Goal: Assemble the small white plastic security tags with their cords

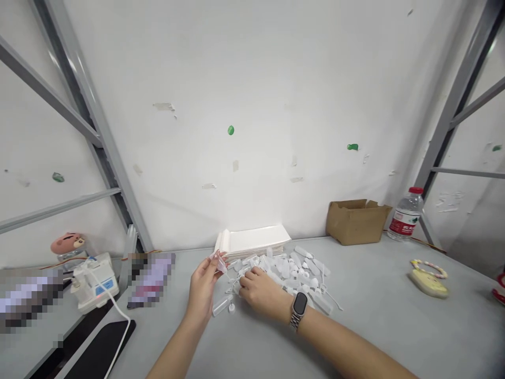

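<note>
My left hand [204,287] is raised a little above the grey table [374,326] and pinches a small clear plastic vial [221,265] between its fingertips. My right hand [260,292], with a watch on its wrist, rests curled on the near edge of a pile of small clear plastic vials and caps [294,273]; what its fingers hold is hidden. One loose vial [221,306] lies on the table between the two hands. A stack of white sheets [254,241] sits behind the pile against the wall.
An open cardboard box [357,220] and a water bottle with a red cap [406,215] stand at the back right. A yellow flat object with a bead ring [429,276] lies to the right. On the left are a white device with a cable [94,281], a pink toy [67,245] and grey shelf posts [102,137].
</note>
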